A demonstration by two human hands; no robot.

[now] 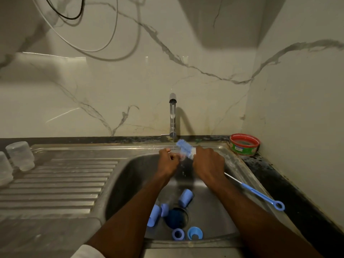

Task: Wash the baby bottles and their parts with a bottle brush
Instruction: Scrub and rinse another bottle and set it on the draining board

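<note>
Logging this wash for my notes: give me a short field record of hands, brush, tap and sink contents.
left hand: holds a small part, too blurred to name
right hand: grips the bottle brush
tap: running
sink: blue caps and rings lie near the drain
drainboard: clear bottles upside down
sink rim: thin blue brush

steel drainboard (55, 187): two clear bottles (20, 155) upside down.

Blue bottle brush (184, 148) tilted under running water, blue caps (186, 197) below
</note>
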